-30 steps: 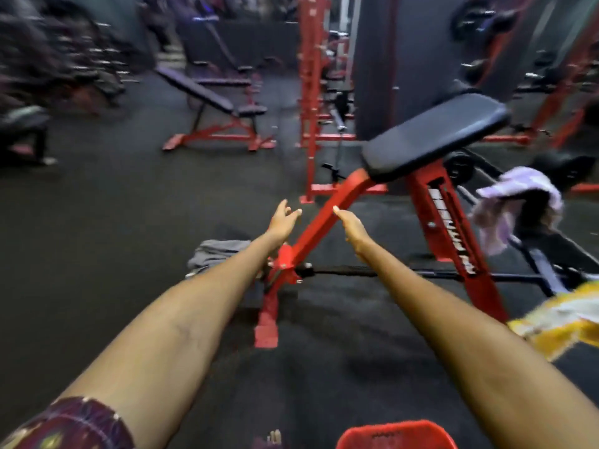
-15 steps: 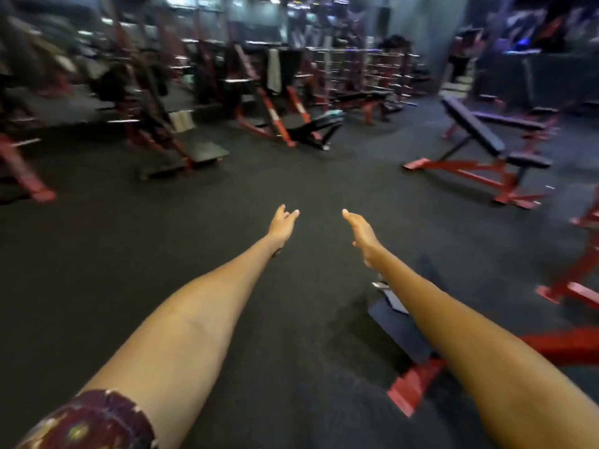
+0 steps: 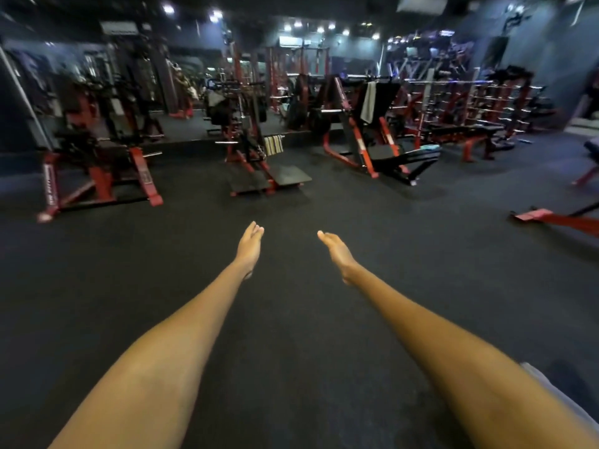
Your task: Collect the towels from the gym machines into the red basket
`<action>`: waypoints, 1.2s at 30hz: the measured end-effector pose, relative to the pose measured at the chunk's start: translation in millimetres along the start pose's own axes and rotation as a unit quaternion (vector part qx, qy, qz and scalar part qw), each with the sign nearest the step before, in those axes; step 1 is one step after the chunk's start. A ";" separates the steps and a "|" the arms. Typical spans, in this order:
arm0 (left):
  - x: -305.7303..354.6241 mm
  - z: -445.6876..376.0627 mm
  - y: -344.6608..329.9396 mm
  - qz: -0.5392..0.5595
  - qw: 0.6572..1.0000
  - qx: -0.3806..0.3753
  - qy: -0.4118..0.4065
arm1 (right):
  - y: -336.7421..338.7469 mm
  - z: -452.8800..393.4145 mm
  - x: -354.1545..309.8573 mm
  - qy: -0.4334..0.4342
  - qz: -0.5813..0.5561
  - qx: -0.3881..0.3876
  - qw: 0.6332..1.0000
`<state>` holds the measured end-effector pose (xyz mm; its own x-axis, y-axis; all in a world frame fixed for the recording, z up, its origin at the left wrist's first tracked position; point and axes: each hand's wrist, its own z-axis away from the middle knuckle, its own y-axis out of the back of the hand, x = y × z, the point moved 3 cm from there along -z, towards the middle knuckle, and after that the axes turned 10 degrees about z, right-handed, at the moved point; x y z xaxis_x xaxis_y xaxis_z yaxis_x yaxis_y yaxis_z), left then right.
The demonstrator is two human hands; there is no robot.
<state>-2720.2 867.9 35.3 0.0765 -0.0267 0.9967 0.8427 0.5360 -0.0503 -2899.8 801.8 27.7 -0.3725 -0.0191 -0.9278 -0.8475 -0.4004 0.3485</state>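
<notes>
Both my arms reach forward over the dark gym floor. My left hand and my right hand are stretched out with straight fingers and hold nothing. Far ahead, a grey towel hangs on a red leg press machine. A striped towel hangs on the red machine in the middle. A teal towel lies on the leg press seat. The red basket is out of view.
A red plate-loaded machine stands at the left. Dumbbell racks line the back right. A red bench frame lies at the right edge. Grey cloth shows at the bottom right corner. Open floor stretches ahead.
The view has swung left, away from the red bench with its towels and the red basket, and now faces the far row of machines. My hands stay outstretched and empty.
</notes>
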 end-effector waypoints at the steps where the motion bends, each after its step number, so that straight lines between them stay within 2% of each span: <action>1: 1.1 -12.7 8.2 -0.002 1.000 0.006 0.004 | -3.9 -16.0 -9.2 0.004 0.002 0.000 1.000; 6: 1.8 -87.4 47.7 -0.005 0.999 0.046 0.026 | -46.1 -102.2 -46.8 0.006 0.007 -0.037 0.999; 14: -18.4 -223.0 52.3 0.000 0.996 0.075 0.045 | -112.0 -248.9 -70.2 0.010 0.001 -0.093 0.996; 17: -16.7 -291.4 47.0 0.004 0.995 0.088 0.038 | -122.8 -316.6 -81.3 0.017 0.011 -0.104 0.994; 27: 49.5 -508.3 75.1 0.012 0.992 0.126 0.023 | -158.4 -542.8 -168.7 0.031 0.009 -0.163 0.986; 32: 44.9 -623.5 102.0 0.018 0.987 0.159 0.028 | -201.7 -649.3 -189.7 0.068 0.018 -0.180 0.981; 36: 32.2 -726.9 123.7 0.022 0.987 0.157 0.017 | -237.3 -739.2 -204.4 0.085 0.018 -0.177 0.980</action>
<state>-2226.1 320.0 14.9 0.1324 -0.0233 0.9909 0.6318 0.7723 -0.0662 -2343.0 223.5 36.4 -0.3064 -0.1800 -0.9347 -0.6395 -0.6885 0.3422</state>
